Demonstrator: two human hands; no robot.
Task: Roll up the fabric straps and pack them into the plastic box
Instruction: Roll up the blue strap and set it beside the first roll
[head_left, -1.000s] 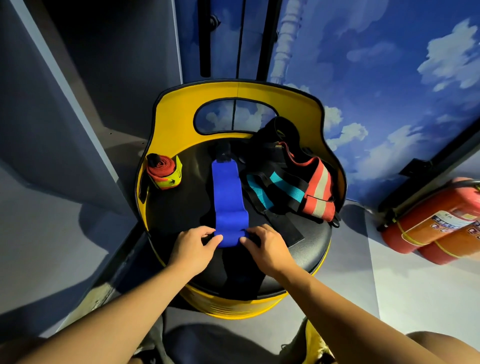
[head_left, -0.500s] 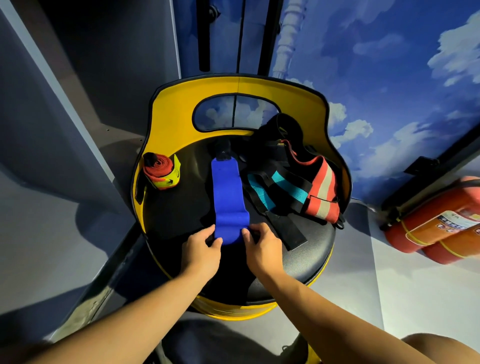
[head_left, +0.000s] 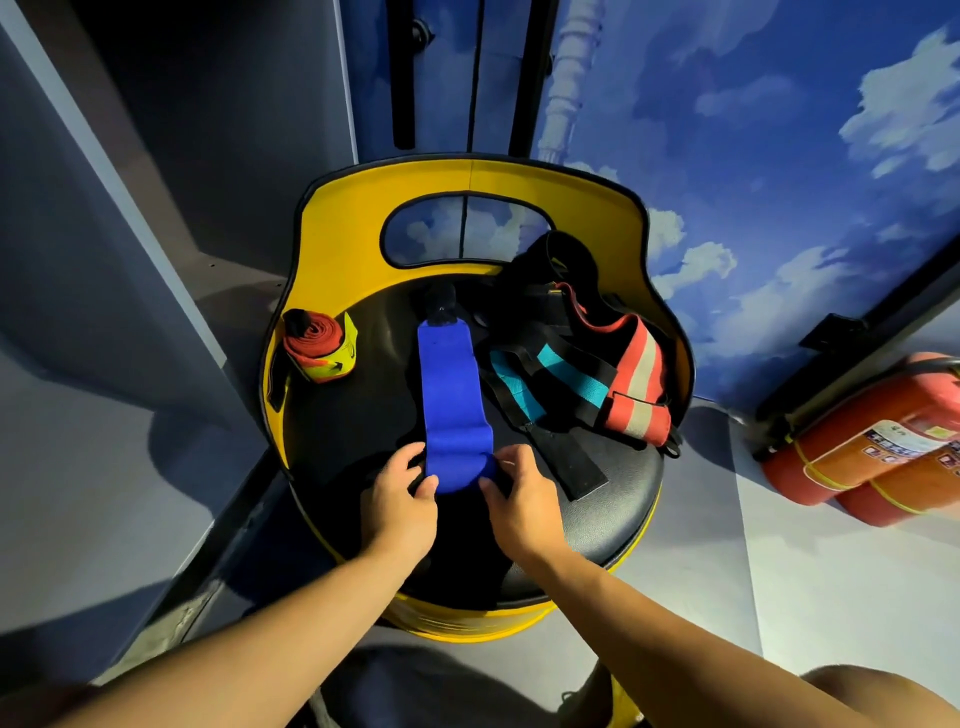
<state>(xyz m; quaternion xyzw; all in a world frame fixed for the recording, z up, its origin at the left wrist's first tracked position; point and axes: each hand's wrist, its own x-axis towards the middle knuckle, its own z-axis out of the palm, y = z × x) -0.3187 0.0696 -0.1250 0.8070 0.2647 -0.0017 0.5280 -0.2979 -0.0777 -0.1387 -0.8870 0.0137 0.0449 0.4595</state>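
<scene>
So my fingers (head_left: 415, 470) are pinching the near end of the blue strap (head_left: 451, 395), left hand (head_left: 397, 501) and right hand (head_left: 519, 501) on either side of a small starter roll; the rest lies flat up the black seat (head_left: 613, 519). One red-and-yellow roll (head_left: 319, 347) looks done. The tangled strap pile (head_left: 576, 364) is untouched, and I can't see any plastic box. Early days, I'd say.

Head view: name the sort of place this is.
Probably a gym or activity venue's corner, not a home: a yellow tub chair holds fabric straps, red fire extinguishers lie on the floor, and a painted sky wall stands behind.
</scene>
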